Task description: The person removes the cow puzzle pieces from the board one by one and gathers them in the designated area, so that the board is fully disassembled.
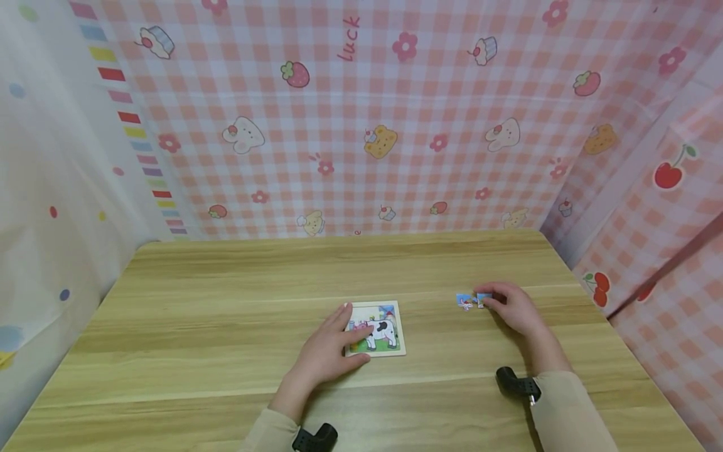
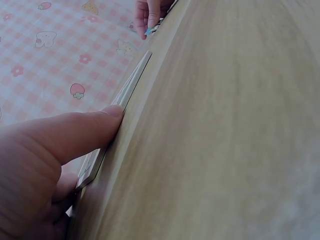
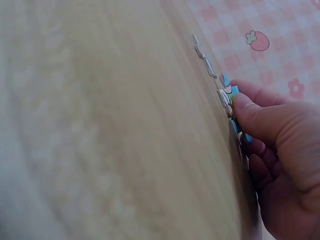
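Observation:
A small puzzle board [image 1: 390, 329] with a cow picture lies flat on the wooden table [image 1: 226, 301]. My left hand [image 1: 354, 333] rests on the board's left part, fingers laid flat over it. In the left wrist view its thumb [image 2: 100, 125] touches the board's edge [image 2: 132, 82]. To the right, my right hand [image 1: 490, 301] pinches a blue puzzle piece [image 1: 482, 299]. Another loose piece [image 1: 465, 302] lies just left of it. In the right wrist view the thumb [image 3: 245, 107] and curled fingers hold the piece [image 3: 226, 85], with more pieces [image 3: 202, 52] lying beyond.
Pink checked cloth walls [image 1: 361, 125] close in the back and right of the table; a pale dotted curtain [image 1: 45, 188] hangs on the left. Black wrist camera mounts [image 1: 516, 383] sit on both sleeves. Bare wood spreads to the left and behind the board.

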`<act>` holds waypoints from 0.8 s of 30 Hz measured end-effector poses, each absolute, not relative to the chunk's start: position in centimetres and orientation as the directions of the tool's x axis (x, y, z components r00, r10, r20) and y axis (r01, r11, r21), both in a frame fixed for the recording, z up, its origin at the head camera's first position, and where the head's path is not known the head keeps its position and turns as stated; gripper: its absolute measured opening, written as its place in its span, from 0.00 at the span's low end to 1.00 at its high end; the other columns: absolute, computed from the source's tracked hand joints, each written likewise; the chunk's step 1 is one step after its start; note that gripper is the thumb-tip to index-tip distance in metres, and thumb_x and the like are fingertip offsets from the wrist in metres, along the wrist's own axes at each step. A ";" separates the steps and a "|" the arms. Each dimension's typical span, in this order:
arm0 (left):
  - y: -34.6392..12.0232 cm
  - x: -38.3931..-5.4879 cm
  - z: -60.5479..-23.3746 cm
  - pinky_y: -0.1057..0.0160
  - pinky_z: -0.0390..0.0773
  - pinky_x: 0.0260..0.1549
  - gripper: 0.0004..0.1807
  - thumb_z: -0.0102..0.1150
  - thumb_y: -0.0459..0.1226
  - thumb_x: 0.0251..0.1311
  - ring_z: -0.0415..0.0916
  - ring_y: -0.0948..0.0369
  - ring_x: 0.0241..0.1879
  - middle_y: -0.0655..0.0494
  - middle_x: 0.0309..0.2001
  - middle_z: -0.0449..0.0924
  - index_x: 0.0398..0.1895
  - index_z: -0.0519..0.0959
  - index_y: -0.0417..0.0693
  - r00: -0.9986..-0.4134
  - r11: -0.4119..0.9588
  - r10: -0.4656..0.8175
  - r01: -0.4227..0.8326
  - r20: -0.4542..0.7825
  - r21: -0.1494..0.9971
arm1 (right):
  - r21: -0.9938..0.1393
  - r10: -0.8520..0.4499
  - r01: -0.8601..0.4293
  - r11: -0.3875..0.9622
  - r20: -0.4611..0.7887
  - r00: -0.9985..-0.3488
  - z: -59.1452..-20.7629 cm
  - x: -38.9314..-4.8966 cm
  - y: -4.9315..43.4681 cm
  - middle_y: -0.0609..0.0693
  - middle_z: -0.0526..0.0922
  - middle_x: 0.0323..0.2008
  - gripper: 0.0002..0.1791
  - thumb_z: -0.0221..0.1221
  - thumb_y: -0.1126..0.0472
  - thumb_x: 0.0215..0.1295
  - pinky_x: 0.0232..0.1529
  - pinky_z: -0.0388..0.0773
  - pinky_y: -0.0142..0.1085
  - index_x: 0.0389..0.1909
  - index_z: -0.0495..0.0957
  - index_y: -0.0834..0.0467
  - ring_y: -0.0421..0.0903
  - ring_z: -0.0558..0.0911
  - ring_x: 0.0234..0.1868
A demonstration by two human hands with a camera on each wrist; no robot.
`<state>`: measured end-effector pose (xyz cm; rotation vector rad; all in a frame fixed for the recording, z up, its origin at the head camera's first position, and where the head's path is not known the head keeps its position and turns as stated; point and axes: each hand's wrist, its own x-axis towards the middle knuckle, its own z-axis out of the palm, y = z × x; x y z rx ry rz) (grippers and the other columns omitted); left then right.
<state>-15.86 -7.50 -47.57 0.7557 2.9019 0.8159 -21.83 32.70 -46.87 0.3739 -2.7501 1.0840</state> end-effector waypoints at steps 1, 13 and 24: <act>-7.5 -15.9 -47.6 0.40 0.59 0.70 0.30 0.66 0.53 0.58 0.50 0.43 0.76 0.38 0.76 0.53 0.65 0.77 0.61 -0.882 0.745 0.462 0.445 0.095 0.497 | -0.638 -0.174 -0.301 0.709 0.255 -0.951 -46.9 -21.9 32.7 0.60 0.84 0.42 0.10 0.63 0.71 0.63 0.40 0.72 0.27 0.45 0.84 0.64 0.38 0.76 0.40; -7.5 -15.7 -47.4 0.40 0.59 0.70 0.29 0.66 0.52 0.58 0.50 0.42 0.75 0.37 0.75 0.54 0.64 0.77 0.60 -0.878 0.741 0.466 0.453 0.106 0.495 | -0.600 -0.181 -0.309 0.738 0.265 -0.947 -46.8 -21.9 32.6 0.58 0.83 0.42 0.10 0.65 0.69 0.62 0.40 0.72 0.31 0.44 0.86 0.62 0.43 0.75 0.40; -7.5 -15.7 -47.3 0.40 0.59 0.70 0.29 0.66 0.51 0.58 0.51 0.42 0.75 0.36 0.75 0.54 0.64 0.78 0.59 -0.876 0.739 0.469 0.458 0.112 0.494 | -0.593 -0.172 -0.299 0.748 0.262 -0.950 -46.7 -21.9 32.6 0.59 0.82 0.44 0.08 0.63 0.68 0.65 0.46 0.73 0.37 0.44 0.85 0.61 0.50 0.76 0.45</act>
